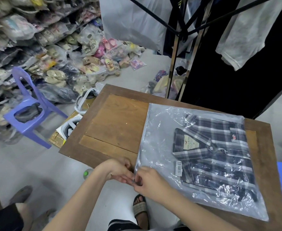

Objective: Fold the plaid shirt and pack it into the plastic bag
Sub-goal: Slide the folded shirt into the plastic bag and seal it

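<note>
Head view: plaid shirt [220, 155], folded, already inside plastic bag [157, 130], flat on table [113, 124] just right of your hands.
Your left hand [118, 169] and right hand [151, 182] met fingertip to fingertip, pinching the bag's near corner; film looked light, limp, slippery, so you were best gripping edges, judged.
</note>
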